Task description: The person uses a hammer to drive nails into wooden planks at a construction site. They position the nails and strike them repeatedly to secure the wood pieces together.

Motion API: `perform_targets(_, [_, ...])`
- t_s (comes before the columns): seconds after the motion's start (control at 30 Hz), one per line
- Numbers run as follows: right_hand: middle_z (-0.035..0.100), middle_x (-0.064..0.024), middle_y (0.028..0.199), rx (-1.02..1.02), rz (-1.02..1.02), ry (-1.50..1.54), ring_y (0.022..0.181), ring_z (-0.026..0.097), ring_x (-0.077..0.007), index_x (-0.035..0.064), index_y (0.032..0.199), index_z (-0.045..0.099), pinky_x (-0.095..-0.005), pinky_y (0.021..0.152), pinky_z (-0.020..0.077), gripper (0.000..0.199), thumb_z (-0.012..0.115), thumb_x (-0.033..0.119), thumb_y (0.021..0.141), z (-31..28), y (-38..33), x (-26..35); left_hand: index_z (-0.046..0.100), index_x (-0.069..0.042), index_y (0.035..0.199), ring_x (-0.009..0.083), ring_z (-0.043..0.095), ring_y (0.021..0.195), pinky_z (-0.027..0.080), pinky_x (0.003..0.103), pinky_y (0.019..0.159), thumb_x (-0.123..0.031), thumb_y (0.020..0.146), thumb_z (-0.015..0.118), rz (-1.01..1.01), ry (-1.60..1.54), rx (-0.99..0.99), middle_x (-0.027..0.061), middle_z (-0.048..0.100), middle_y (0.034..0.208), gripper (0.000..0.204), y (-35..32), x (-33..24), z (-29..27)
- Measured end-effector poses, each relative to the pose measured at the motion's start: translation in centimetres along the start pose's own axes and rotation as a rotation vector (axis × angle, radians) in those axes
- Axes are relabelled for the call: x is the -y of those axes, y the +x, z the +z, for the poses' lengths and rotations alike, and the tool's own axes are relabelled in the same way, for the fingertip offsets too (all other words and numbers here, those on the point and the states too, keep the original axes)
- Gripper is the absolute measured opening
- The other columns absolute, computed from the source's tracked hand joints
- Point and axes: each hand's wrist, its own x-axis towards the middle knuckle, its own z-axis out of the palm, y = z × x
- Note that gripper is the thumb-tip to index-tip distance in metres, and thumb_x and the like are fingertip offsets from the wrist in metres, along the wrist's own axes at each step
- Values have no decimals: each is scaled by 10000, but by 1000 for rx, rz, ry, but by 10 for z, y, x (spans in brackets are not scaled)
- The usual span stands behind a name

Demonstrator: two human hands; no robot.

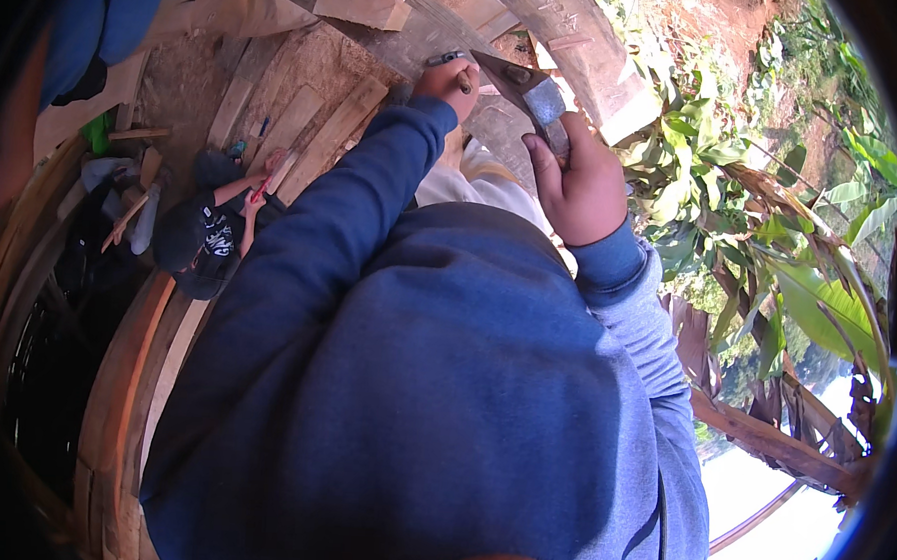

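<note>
Two hands, two tools, close together near a grey plank

We record the left hand (449, 90) clenched around a slim rod (465, 83), whose rounded brown end shows beside the thumb; a small dark metal piece (444, 58) sits at the far side of the same fist, and we cannot tell whether the two are joined. The right hand (585, 186) grasps a wedge-shaped metal tool (544, 102), thumb along its near side. The tool extends up and left from this grip, its narrow end just beside the left fist. Beyond the hands we note the grey plank (426, 41) and a pale wooden block (362, 8) upon it. Well to the left, a co-worker in a dark cap (176, 233) holds a red tool (260, 189). Leafy plants (690, 140) stand on our right.
</note>
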Motion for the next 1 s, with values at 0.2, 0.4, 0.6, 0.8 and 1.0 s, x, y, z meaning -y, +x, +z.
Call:
perform_targets(0.2, [714,-229,830,3,-5,23,782,725,-452,51,1259,654,-516,690,567,386,751,314,994,1,0,-1,725,-65,1025,502,690,997,580,528,872,-341,1010,573,92,-16,-41,270,733,1037,316,0,4,6])
perform_targets(0.4, [711,-232,823,35,25,-8,783,724,-451,50,1226,653,-518,684,563,358,741,313,1000,8,-2,0,685,-73,1142,385,753,1014,573,457,868,-396,1052,591,80,14,-70,230,761,1067,348,-3,15,12])
perform_targets(0.6, [712,-218,817,49,-12,-33,756,715,-447,60,1198,641,-521,665,554,353,742,332,998,20,-2,-5,703,-93,1090,322,762,940,576,443,807,-378,1047,592,-23,-17,-10,207,765,990,308,-5,2,4])
perform_targets(0.8, [712,-212,825,60,13,-71,763,715,-449,70,1197,636,-525,662,551,356,738,348,1000,24,-3,-3,697,-83,1033,275,725,839,573,418,766,-332,1052,599,-22,-64,-51,166,746,888,269,-4,6,9])
perform_targets(1.0, [715,-219,836,59,30,-55,770,712,-461,66,1202,635,-535,669,551,349,726,343,1009,25,-4,-1,724,-87,1052,375,727,973,591,455,857,-310,984,665,-16,-109,-11,206,760,995,240,-2,9,8])
